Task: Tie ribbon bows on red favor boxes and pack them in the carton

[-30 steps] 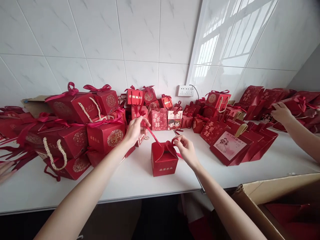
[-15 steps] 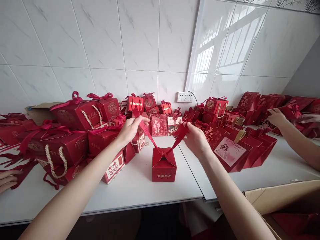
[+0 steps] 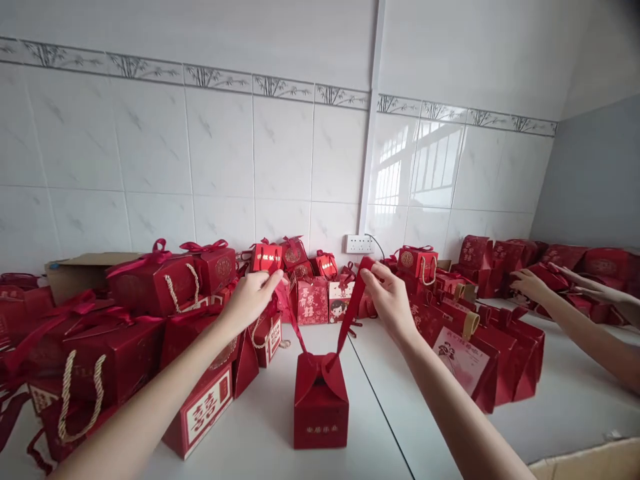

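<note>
One red ribbon (image 3: 353, 303): two strands slanting down from the left hand (image 3: 254, 298) and the right hand (image 3: 393, 300) to the top of a small box (image 3: 321, 415) (together they form a V).
Left grip: fingers closed in a pinch on one strand.
Right grip: thumb and fingers closed on the other, near its end.
Box position: below and between the hands, upright on the white table (image 3: 270, 433), top flaps folded inward, gold characters on its front.
Left of the left hand: stacked red boxes (image 3: 125, 353) with bows, some with rope handles.
Right of the right hand: a row of red bags (image 3: 506, 363), the nearest bearing a pink card (image 3: 459, 360).
Beyond both hands: a white socket (image 3: 359, 244) on the tiled wall (image 3: 220, 147).
Far right: a co-worker's hand (image 3: 529, 287) at more red packages.
</note>
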`<state>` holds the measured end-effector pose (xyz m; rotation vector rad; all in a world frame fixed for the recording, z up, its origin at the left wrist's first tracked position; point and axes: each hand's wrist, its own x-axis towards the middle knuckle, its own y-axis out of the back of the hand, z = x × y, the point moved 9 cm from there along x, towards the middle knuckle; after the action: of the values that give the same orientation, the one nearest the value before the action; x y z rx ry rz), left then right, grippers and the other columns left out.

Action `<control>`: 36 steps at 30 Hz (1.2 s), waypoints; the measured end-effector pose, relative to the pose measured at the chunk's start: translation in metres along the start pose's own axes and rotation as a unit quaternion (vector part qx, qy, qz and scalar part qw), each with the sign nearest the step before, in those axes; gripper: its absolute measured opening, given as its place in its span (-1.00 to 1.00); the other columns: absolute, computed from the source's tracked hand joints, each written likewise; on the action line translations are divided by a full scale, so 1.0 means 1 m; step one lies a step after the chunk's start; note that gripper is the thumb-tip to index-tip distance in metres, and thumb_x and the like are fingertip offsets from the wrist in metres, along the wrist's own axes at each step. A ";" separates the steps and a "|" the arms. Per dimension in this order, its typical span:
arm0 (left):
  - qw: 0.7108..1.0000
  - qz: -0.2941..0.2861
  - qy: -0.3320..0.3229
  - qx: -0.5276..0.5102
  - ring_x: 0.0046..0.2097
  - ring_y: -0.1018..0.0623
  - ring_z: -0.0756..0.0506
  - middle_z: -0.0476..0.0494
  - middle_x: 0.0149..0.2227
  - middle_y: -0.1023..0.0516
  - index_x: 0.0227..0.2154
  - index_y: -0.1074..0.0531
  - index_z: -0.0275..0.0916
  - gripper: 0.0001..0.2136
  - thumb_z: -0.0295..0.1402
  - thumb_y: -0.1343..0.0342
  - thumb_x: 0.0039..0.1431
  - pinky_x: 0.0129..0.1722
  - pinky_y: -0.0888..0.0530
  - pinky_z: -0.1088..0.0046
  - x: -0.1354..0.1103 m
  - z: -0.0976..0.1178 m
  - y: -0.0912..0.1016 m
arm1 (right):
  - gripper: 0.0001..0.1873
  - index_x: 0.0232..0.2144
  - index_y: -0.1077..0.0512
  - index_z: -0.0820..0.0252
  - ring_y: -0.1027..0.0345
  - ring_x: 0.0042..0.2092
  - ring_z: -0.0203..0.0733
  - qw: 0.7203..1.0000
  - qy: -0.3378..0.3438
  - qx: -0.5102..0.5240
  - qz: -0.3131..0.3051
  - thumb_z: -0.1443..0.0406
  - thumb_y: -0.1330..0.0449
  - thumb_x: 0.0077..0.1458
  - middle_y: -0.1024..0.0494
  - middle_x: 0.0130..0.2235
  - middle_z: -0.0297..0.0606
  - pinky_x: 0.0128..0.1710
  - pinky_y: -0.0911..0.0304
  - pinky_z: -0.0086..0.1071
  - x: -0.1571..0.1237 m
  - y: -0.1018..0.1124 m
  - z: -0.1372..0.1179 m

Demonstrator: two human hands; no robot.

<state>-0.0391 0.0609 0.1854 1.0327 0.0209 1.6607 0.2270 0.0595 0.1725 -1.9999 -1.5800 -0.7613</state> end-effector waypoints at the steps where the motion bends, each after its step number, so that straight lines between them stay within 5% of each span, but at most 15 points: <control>1: 1.000 0.006 -0.006 -0.008 -0.68 -0.15 0.02 0.06 -0.75 -0.17 -0.58 -0.49 -0.26 -0.57 -0.01 0.04 0.10 -0.63 -0.06 0.48 0.001 0.004 0.000 | -0.69 -0.35 -0.51 0.14 -0.30 0.01 0.03 1.000 0.003 0.000 -0.010 0.05 -0.20 -0.01 -0.46 -0.08 -0.11 -0.22 -0.33 -0.25 0.000 -0.005 -0.002; 6: 0.997 0.013 -0.012 -0.070 -0.69 -0.01 0.06 0.12 -0.78 -0.01 -0.66 -0.41 -0.25 -0.55 0.03 0.01 0.06 -0.64 0.04 0.48 0.005 0.020 -0.009 | -0.63 -0.52 -0.42 0.17 -0.35 -0.32 -0.12 0.997 0.001 -0.016 -0.081 0.00 -0.15 0.05 -0.44 -0.44 -0.25 -0.34 -0.26 -0.31 -0.002 -0.037 -0.013; 10: 0.995 0.001 -0.011 -0.099 -0.68 0.02 0.06 0.16 -0.76 0.08 -0.58 -0.49 -0.27 -0.56 0.03 0.01 0.07 -0.63 0.04 0.48 0.010 0.026 -0.016 | -0.65 -0.45 -0.46 0.18 -0.35 -0.33 -0.16 0.992 -0.033 0.051 -0.106 0.01 -0.26 -0.07 -0.48 -0.43 -0.29 -0.29 -0.25 -0.32 -0.001 -0.053 -0.015; 14: 0.985 -0.002 -0.023 -0.171 -0.61 -0.27 0.00 0.10 -0.74 -0.14 -0.37 -0.57 -0.25 -0.59 0.00 -0.03 0.09 -0.55 -0.21 0.49 0.013 0.029 -0.022 | -0.61 -0.44 -0.46 0.19 -0.36 -0.34 -0.21 0.982 -0.077 0.130 -0.114 0.05 -0.39 -0.25 -0.50 -0.44 -0.31 -0.27 -0.27 -0.32 0.002 -0.059 -0.014; 18: 0.943 -0.037 -0.013 -0.331 -0.45 -0.45 -0.05 -0.05 -0.55 -0.44 -0.27 -0.54 -0.28 -0.57 0.01 -0.07 0.07 -0.37 -0.41 0.41 0.010 0.035 -0.039 | -0.60 -0.56 -0.41 0.19 -0.29 -0.45 -0.29 0.976 -0.091 0.143 -0.135 0.03 -0.42 -0.30 -0.44 -0.52 -0.36 -0.36 -0.25 -0.34 0.000 -0.066 -0.014; 23: 0.892 -0.035 0.034 -0.450 -0.57 -0.24 0.08 0.06 -0.57 -0.25 -0.35 -0.49 -0.31 -0.70 -0.13 -0.14 0.05 -0.55 -0.34 0.49 0.004 0.037 -0.053 | -0.58 -0.55 -0.40 0.19 -0.27 -0.47 -0.32 0.969 -0.104 0.164 -0.150 0.02 -0.42 -0.31 -0.43 -0.51 -0.38 -0.36 -0.24 -0.34 -0.006 -0.071 -0.012; 28: 0.827 -0.067 0.092 -0.550 -0.50 -0.27 0.05 -0.02 -0.53 -0.28 -0.45 -0.46 -0.32 -0.80 -0.37 0.04 0.10 -0.53 -0.29 0.52 -0.003 0.040 -0.060 | -0.55 -0.55 -0.39 0.21 -0.24 -0.47 -0.34 0.969 -0.117 0.160 -0.144 0.00 -0.42 -0.33 -0.41 -0.53 -0.39 -0.41 -0.18 -0.38 -0.009 -0.069 -0.007; 36: 0.812 -0.066 0.081 -0.574 -0.37 -0.46 0.03 -0.02 -0.43 -0.50 -0.30 -0.50 -0.27 -0.73 -0.49 -0.32 -0.15 -0.36 -0.38 0.51 -0.002 0.045 -0.056 | -0.58 -0.54 -0.40 0.22 -0.21 -0.44 -0.36 0.963 -0.114 0.183 -0.164 0.05 -0.43 -0.31 -0.41 -0.49 -0.39 -0.38 -0.15 -0.40 -0.011 -0.070 -0.006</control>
<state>0.0322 0.0586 0.1835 -0.0494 -0.7047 1.2571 0.1556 0.0635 0.1712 -1.6216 -2.0479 -0.3214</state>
